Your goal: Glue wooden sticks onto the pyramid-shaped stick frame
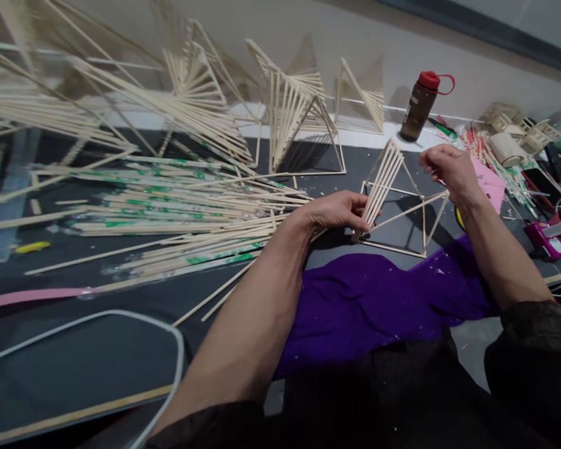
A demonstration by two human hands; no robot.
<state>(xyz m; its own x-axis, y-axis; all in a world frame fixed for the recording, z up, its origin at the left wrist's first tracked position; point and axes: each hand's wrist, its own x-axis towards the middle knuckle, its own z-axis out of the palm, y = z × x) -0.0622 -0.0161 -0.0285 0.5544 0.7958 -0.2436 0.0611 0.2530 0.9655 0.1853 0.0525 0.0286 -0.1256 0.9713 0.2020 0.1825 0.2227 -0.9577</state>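
A small frame of thin wooden sticks (388, 181) stands on the dark table, with several sticks fanned side by side on its left part. My left hand (343, 211) is closed around the lower end of those fanned sticks, thumb in front. Above the frame's right side, apart from it, my right hand (449, 165) is raised with its fingers curled together; whatever may be between the fingertips is too small to make out. A purple cloth (364, 305) lies along the table edge below the frame.
Bundles of loose sticks (206, 206) cover the left. Finished-looking stick structures (299, 118) line the wall. A bottle with a red lid (418, 106) stands behind. To the right are pink paper (490, 184), a magenta glue gun (546, 240) and a phone (545, 187). A white cable (177, 349) curves front left.
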